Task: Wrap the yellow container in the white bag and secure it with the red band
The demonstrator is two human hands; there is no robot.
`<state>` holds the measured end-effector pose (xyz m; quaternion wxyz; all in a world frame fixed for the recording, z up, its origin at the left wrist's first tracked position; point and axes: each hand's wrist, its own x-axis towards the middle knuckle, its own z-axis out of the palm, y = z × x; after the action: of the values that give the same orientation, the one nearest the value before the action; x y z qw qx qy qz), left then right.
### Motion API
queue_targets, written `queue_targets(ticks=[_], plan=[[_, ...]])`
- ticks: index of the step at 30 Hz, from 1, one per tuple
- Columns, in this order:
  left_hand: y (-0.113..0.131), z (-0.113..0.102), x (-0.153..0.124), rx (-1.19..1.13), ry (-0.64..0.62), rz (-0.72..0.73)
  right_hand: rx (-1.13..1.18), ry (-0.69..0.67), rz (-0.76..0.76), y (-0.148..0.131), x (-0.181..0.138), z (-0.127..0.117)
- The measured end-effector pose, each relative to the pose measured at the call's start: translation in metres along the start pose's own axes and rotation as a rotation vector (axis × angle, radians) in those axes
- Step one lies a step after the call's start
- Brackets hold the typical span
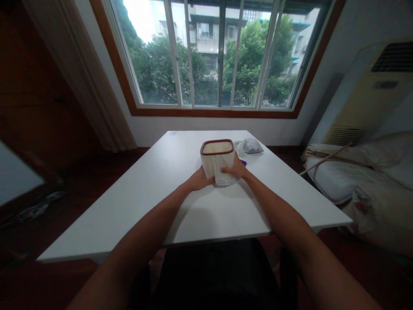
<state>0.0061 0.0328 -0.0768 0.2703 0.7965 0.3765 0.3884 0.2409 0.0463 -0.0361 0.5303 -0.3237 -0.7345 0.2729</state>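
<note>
A small cream-coloured bin [209, 163] with a brown rim stands upright on the white table, its opening facing up. Thin, wrinkled, whitish plastic film [224, 177] hangs against its near side and bunches at the bottom. My left hand [200, 180] grips the bin's lower left side, thumb towards the front. On the opposite side my right hand [238, 168] is closed round the bin, its thumb pressing the film at the front. The fingers behind the bin are hidden on both sides.
A crumpled translucent plastic bag [251, 145] lies behind the bin to the right. Part of a purple item [243, 162] shows beside my right hand. The white table [135, 193] narrows towards the window. Large wrapped bundles [335, 176] and a stick [325, 159] are beyond its right edge.
</note>
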Motion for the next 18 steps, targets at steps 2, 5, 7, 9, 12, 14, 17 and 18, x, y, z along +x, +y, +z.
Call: queue_targets(ticks=[2,5,7,9,12,14,17,18], plan=[[-0.005,0.0,-0.001,0.128,-0.04,-0.062,-0.059,0.154,0.025,0.003,0.006,-0.014],[-0.013,0.0,-0.002,0.316,-0.109,-0.13,-0.257,0.452,0.091,0.008,0.01,-0.049],[-0.016,0.0,-0.002,0.381,-0.159,-0.111,-0.449,0.649,0.194,0.013,0.007,-0.075],[-0.017,0.0,-0.002,0.414,-0.183,-0.088,-0.582,0.793,0.289,0.02,-0.001,-0.098],[-0.018,0.0,-0.002,0.448,-0.205,-0.073,-0.655,0.929,0.377,0.031,-0.013,-0.118],[-0.018,-0.001,-0.003,0.46,-0.208,-0.059,-0.674,0.982,0.432,0.038,-0.019,-0.123],[-0.018,-0.001,-0.003,0.46,-0.2,-0.043,-0.736,1.008,0.525,0.047,-0.022,-0.126],[-0.018,-0.001,-0.003,0.463,-0.201,-0.043,-0.763,1.007,0.55,0.05,-0.022,-0.125]])
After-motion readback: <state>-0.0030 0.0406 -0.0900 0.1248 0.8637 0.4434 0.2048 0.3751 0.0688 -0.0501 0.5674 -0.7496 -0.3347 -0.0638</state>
